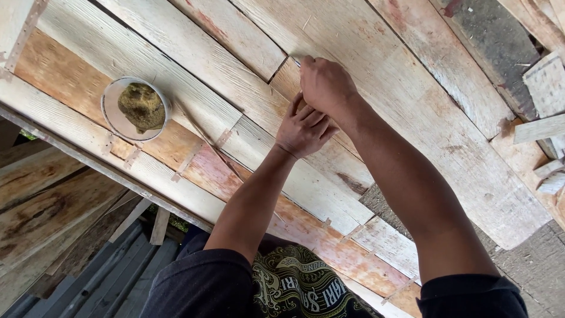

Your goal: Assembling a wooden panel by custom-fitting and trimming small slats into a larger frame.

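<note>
My right hand (325,85) is curled nearly closed, fingertips pinched at a seam in the pale weathered wooden boards (412,88), my left hand (303,129) lies half-curled just beneath it against the planks, and far left sits a round white bowl (112,115) of olive-brown fibrous paste (141,106).

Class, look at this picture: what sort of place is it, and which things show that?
Probably an outdoor woodworking spot: rough planks joined side by side, a bowl of fibrous filler resting on them, and offcuts lying on bare ground.
</note>
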